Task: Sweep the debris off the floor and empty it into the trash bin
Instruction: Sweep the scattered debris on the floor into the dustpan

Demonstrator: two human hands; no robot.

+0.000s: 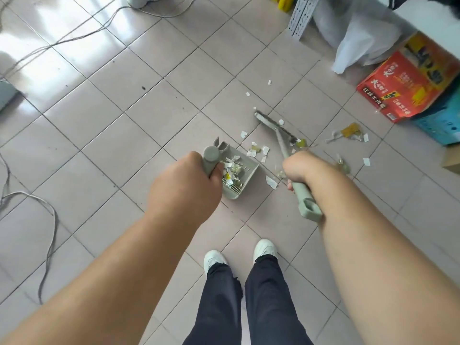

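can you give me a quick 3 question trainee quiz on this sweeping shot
1. True or false: the dustpan already holds some debris.
2. Which hand grips the broom? A) left hand B) right hand C) neither
3. Fill in: the yellow wrapper scrap lies on the floor tiles near the red ____.

Key:
1. True. Scraps sit inside the pan.
2. B. The right hand holds the broom handle; the left hand holds the dustpan handle.
3. Box. The red box stands against the wall beside a white plastic bag.

left hand hides the dustpan handle.
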